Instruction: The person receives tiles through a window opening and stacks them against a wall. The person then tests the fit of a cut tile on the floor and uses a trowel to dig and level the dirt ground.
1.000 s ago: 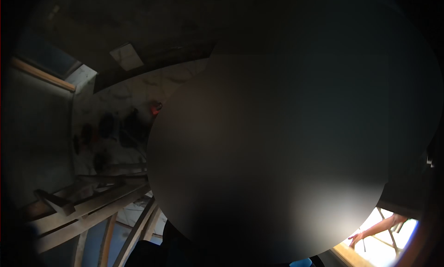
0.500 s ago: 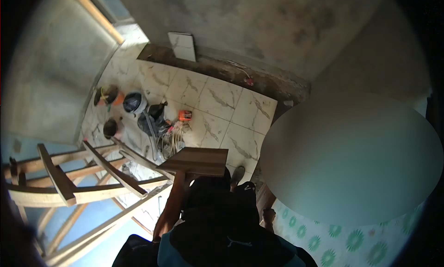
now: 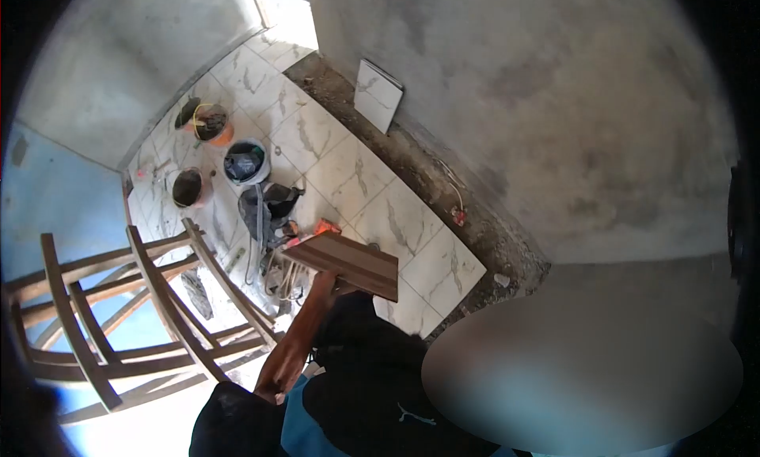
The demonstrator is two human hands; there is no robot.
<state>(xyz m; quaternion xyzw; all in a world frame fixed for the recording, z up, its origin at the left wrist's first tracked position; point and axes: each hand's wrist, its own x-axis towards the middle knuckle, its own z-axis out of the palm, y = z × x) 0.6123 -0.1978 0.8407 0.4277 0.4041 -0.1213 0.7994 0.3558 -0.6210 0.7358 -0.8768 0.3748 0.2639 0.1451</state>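
My left hand grips the near edge of a brown, wood-grained rectangular panel. The panel is held out in front of my body, above the floor; its underside hides some of my fingers. My right hand is out of view. Just beyond the panel, a small orange-red object and some pale cords lie on the marble-patterned tile floor. Beside them sits a dark bag.
Several buckets stand ahead, including an orange bucket and a white bucket. A wooden frame rises at left. Along the wall runs a bare-soil strip, with white tiles leaning there. A blurred patch covers the lower right.
The view has turned, so the floor and wall appear rotated. The panel remains in my left hand and now slants down to the right. My right hand has left the view.
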